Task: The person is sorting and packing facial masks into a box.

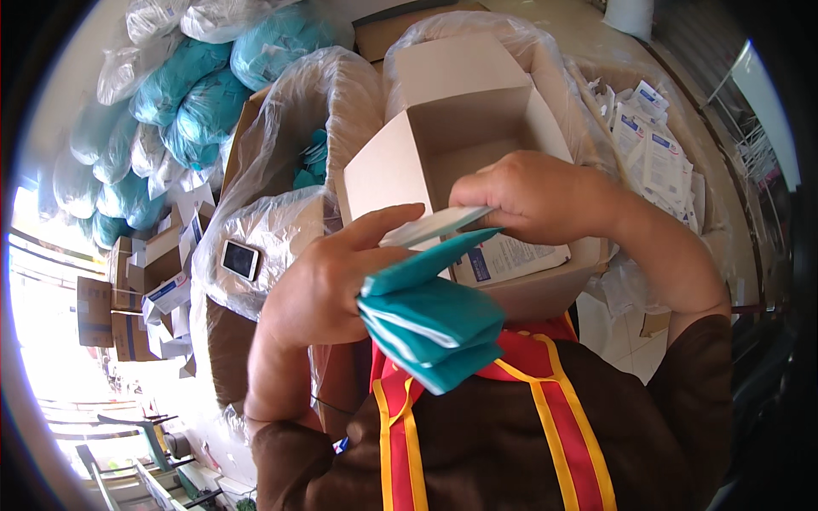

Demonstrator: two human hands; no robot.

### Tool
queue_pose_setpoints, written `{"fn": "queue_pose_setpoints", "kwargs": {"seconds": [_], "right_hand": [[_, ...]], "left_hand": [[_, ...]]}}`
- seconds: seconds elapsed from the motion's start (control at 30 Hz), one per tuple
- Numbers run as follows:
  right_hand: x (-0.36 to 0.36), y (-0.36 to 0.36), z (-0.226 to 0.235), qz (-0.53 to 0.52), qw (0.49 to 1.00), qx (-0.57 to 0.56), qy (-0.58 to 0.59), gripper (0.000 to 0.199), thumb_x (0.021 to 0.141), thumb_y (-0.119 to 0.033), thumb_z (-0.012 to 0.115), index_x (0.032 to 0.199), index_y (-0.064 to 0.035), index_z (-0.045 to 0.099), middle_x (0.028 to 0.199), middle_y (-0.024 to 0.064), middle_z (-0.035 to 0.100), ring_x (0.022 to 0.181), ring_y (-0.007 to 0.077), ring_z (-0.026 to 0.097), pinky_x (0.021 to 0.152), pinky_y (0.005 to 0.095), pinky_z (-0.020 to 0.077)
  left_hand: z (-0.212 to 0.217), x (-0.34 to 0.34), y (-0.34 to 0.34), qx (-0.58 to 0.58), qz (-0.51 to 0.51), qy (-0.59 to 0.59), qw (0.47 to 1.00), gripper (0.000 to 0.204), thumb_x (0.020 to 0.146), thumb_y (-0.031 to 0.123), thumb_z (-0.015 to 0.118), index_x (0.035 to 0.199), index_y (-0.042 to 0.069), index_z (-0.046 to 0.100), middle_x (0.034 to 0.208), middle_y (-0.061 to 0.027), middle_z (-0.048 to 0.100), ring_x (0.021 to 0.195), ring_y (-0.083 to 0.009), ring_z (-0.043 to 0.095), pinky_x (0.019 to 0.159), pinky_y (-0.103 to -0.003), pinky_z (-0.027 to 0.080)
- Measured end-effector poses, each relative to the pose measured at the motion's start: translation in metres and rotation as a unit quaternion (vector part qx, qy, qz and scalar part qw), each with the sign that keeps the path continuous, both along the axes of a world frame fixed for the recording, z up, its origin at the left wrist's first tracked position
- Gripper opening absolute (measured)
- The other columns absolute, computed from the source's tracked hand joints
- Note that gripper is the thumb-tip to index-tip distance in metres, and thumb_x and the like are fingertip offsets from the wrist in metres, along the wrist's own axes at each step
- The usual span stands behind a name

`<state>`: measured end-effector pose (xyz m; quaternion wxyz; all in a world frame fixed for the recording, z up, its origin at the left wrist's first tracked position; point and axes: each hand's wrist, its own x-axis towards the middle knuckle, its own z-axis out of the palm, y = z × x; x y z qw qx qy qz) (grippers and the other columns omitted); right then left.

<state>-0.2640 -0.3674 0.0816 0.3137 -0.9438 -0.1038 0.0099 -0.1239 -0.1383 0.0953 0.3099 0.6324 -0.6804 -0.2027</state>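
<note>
A stack of folded teal cloths [430,328] sat in the left hand [328,285], close to the person's chest. The thumb and fingers were closed on the stack's left edge, and the pointer finger stretched out toward a flat white packet [434,226]. The right hand [532,196] pinched that packet by its right end, just above the top teal fold. The packet was touching the cloths or very nearly so; it was hard to tell.

Right behind both hands stood an open cardboard box [443,128] with its flap up. The box was mostly bare inside, with one white printed packet [511,260] lying at its near edge, under the right hand.

To the right lay a pile of white packets [652,145] in clear plastic. To the left, a phone [239,259] rested on a plastic-covered bundle [273,230]. Farther left were bags of teal cloth [183,94], packed tight with little room between them.
</note>
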Motion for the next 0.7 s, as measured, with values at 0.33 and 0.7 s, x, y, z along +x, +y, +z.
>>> {"fn": "queue_pose_setpoints", "kwargs": {"seconds": [0.33,0.7], "right_hand": [[-0.004,0.027,-0.002,0.084,0.94,-0.204,-0.261,0.009,0.078,-0.011,0.061,0.083,-0.0041,0.056,0.083,0.0111,0.064,0.078,0.0276,0.066,0.068,0.0387,0.0528],[-0.03,0.013,-0.003,0.049,0.99,-0.052,-0.122,0.01,0.083,-0.009,0.061,0.082,-0.0033,0.054,0.072,0.0127,0.061,0.07,0.0318,0.064,0.059,0.0404,0.0506]], "left_hand": [[-0.001,-0.016,-0.006,0.068,-0.027,-0.311,0.948,0.032,0.062,0.007,0.071,0.091,0.008,0.058,0.086,-0.008,0.056,0.068,-0.0285,0.064,0.058,-0.037,0.052],[-0.005,-0.02,0.008,-0.072,-0.028,-0.323,0.943,0.018,0.073,0.012,0.064,0.087,0.007,0.053,0.079,-0.0083,0.05,0.059,-0.0218,0.062,0.051,-0.031,0.052]]}}
